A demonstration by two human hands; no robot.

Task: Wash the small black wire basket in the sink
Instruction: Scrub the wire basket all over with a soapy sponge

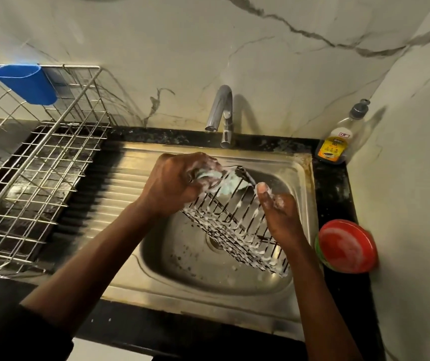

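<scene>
Right hand (282, 220) holds one soapy basket (234, 227); left hand (173, 185) seemingly clutches one sponge (206, 175) against it

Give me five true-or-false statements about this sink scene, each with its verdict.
1. The wire basket is held over the sink and is coated in suds. True.
2. The left hand grips a sponge against the basket. True.
3. Water streams from the tap. False: no stream shows.
4. The blue cup stands in the sink. False: it hangs on the dish rack at the left.
5. The right hand hangs free. False: it holds the basket's end.
</scene>
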